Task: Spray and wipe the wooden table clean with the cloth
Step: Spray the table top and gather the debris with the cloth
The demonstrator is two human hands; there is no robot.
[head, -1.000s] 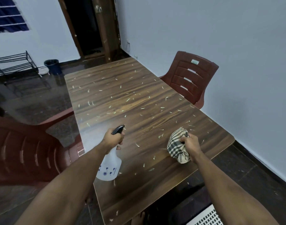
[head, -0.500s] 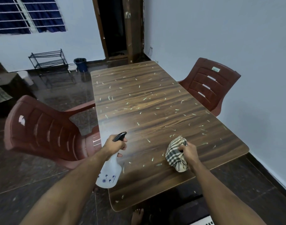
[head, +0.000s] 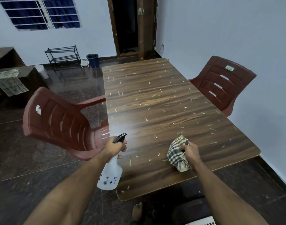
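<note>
- We have the left hand wrapped round the neck of the spray bottle, fingers curled at the trigger; black nozzle points out over the table.
- Bottle is white, translucent, small blue flower print low on the body. It hangs tilted at the table's near-left edge, body overlapping the edge in our view (whether it touches the wood, we cannot tell).
- Right hand grips the cloth, fingers bunched into the fabric. Cloth is checked, dark on cream, crumpled into a wad, sitting on the table near the near-right corner.
- Wooden table lies straight ahead of both hands: bottle on its left side, cloth on its right, the two hands well apart with bare wood between.
- Top is littered with small pale flecks, scattered from far end to near edge, a few right by the cloth.
- A faint hazy patch shows on the wood just ahead of the nozzle.
- Red plastic chair at the table's left side, tilted, arm near the edge; second red chair at the right, against the wall.
- Far back: black wire rack, dark bin, open doorway.
- One bare foot on the dark floor below the near table edge.
</note>
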